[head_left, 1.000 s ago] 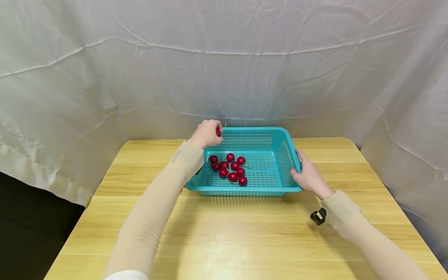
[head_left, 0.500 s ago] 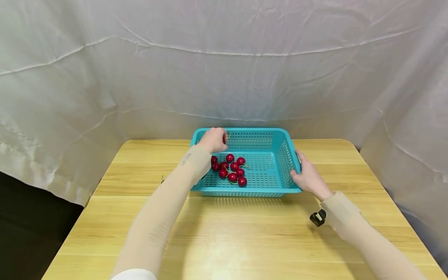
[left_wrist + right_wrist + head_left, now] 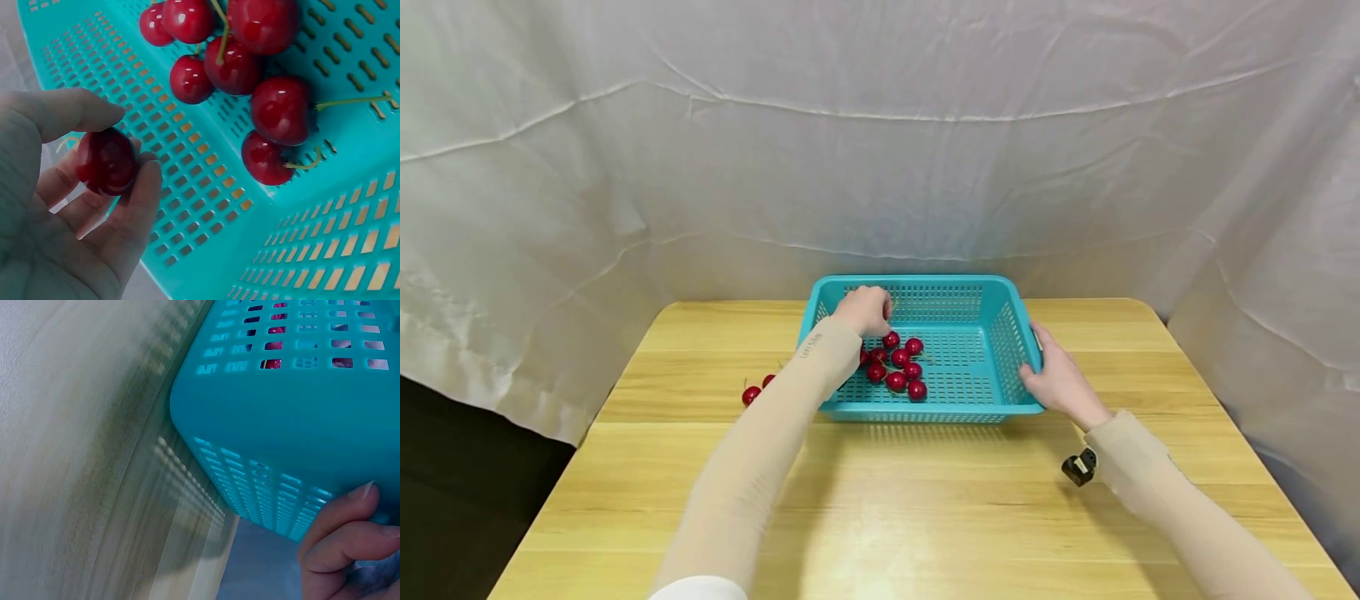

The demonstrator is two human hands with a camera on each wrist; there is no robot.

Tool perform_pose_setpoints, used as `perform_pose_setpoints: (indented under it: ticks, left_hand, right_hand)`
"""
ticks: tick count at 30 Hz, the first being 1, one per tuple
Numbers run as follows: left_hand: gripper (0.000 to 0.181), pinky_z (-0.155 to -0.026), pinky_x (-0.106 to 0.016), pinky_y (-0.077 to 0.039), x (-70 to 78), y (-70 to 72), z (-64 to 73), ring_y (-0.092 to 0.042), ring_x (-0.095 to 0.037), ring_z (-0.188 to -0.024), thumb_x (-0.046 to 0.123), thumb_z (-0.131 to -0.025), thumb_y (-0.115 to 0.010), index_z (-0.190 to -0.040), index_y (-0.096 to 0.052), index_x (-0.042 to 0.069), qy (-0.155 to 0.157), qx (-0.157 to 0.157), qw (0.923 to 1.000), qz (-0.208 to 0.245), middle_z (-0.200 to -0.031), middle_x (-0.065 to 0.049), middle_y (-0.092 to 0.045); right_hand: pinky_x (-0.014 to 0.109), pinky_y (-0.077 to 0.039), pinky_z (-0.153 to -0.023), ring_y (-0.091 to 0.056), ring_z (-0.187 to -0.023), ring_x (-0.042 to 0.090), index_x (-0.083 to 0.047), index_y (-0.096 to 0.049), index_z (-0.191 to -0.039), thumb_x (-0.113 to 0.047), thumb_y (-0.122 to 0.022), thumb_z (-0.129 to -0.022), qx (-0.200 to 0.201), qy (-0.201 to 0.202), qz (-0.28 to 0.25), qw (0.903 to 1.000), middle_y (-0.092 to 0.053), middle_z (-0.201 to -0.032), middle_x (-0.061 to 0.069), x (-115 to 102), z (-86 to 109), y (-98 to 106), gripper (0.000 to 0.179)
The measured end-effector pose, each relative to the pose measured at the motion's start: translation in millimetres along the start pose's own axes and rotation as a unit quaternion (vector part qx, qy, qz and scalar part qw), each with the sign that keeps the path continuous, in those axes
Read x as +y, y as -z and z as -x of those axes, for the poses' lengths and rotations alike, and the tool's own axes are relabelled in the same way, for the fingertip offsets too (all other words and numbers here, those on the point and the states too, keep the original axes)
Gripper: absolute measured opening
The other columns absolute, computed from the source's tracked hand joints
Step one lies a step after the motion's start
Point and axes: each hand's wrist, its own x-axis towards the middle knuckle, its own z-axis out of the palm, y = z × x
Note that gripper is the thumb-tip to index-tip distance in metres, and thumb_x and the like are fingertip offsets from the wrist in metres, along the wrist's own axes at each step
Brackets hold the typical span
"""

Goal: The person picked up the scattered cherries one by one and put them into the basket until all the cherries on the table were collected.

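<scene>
Over the left part of a turquoise plastic basket (image 3: pixel 925 408), my left hand (image 3: pixel 865 310) pinches a dark red cherry (image 3: pixel 107 161) between thumb and fingers. The left wrist view has that cherry above the perforated basket wall, its thin stem partly behind the hand. Several stemmed cherries (image 3: pixel 896 382) lie on the basket floor, just below and right of the left hand. My right hand (image 3: pixel 1062 379) holds the basket's right end by the rim, thumb on the inner side. Its curled fingers (image 3: pixel 340 540) press the outer wall in the right wrist view.
Cherries (image 3: pixel 750 396) lie on the wooden table (image 3: pixel 925 517) left of the basket, partly hidden by the left forearm. A pale cloth (image 3: pixel 880 167) hangs behind the table. A small black device (image 3: pixel 1079 467) sits at the right wrist.
My left hand has come from the basket's back left rim down and right into the basket, carrying the cherry. Cherries on the table came into sight. The right hand stays at the rim.
</scene>
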Motion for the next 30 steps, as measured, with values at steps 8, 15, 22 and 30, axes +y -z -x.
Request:
perform_pose_setpoints:
  ticks: [8,15,22,30]
  left_hand:
    - [0.016,-0.066,-0.031,-0.04,-1.9,-7.7,-1.9,-0.045,-0.019,-0.074,0.008,-0.09,-0.064,-0.077,-0.056,0.014,0.024,-0.016,0.9995,-0.016,-0.081,-0.002,-0.054]
    - [0.005,-0.068,-0.033,-0.046,-4.4,-9.3,2.4,-0.054,-0.021,-0.082,0.008,-0.089,-0.063,-0.091,-0.066,0.012,0.031,-0.028,0.9986,-0.034,-0.096,-0.005,-0.065]
    - [0.006,-0.075,-0.035,-0.051,-7.5,-11.6,2.3,-0.059,-0.022,-0.087,0.013,-0.09,-0.066,-0.095,-0.067,0.012,0.037,-0.025,0.9982,-0.038,-0.101,-0.005,-0.068]
    - [0.011,-0.079,-0.036,-0.053,-7.8,-13.5,-0.6,-0.059,-0.022,-0.09,0.014,-0.09,-0.067,-0.101,-0.067,0.012,0.048,-0.025,0.9978,-0.038,-0.106,-0.005,-0.068]
  right_hand:
    - [0.043,-0.058,-0.071,-0.066,-0.098,0.042,0.002,-0.008,-0.161,-0.009,-0.051,-0.094,0.001,-0.001,0.0,1.0,-0.05,-0.134,0.043,0,0.2,0,0.08]
    - [0.045,-0.058,-0.073,-0.065,-0.1,0.043,0.001,-0.007,-0.161,-0.01,-0.051,-0.094,0.0,-0.004,0.001,1.0,-0.049,-0.136,0.043,-2,0.7,0,0.08]
    - [0.047,-0.058,-0.076,-0.064,-0.102,0.043,0.002,-0.006,-0.161,-0.01,-0.051,-0.095,-0.003,-0.004,0.001,1.0,-0.048,-0.138,0.043,-2,1.2,0,0.08]
    - [0.048,-0.059,-0.076,-0.064,-0.103,0.045,0.002,-0.007,-0.16,-0.009,-0.051,-0.094,0.0,0.0,-0.004,1.0,-0.048,-0.136,0.043,-2,1.2,0,0.081]
